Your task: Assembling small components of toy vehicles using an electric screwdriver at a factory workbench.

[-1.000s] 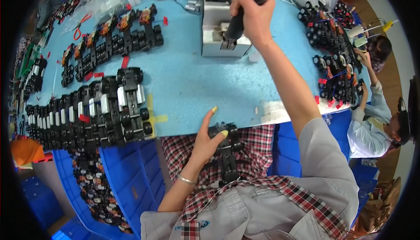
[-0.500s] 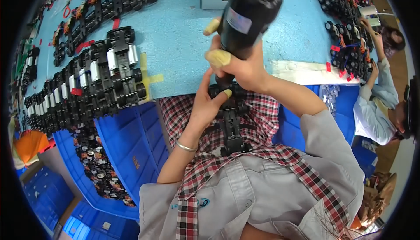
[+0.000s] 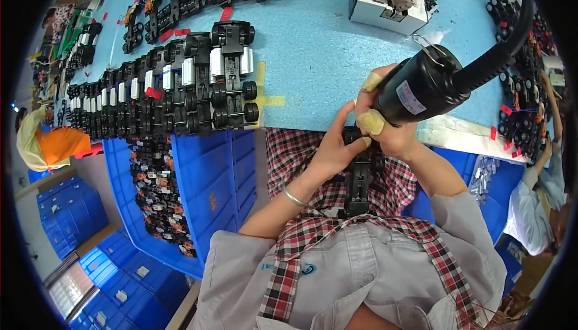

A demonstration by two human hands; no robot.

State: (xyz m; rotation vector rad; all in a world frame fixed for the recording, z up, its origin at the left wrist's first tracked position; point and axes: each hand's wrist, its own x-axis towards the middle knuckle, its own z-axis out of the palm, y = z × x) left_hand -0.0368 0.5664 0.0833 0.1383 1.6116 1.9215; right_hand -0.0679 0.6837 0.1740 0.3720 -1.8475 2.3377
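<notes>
Toy-vehicle chassis (image 3: 358,181) gripped by left hand (image 3: 335,152); right hand (image 3: 392,136) clasps black electric screwdriver (image 3: 435,77), newly tilted to chassis's right; tip contact hidden.

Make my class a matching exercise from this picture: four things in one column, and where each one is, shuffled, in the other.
Things:
1. Black power screwdriver
2. Metal bangle
3. Yellow tape
4. Single wheeled chassis

Places:
A. Stuck on the blue tabletop
B. Held in the left hand
C. Gripped by the right hand
D. Around the left forearm

Pairs: 1-C, 2-D, 3-A, 4-B
</notes>
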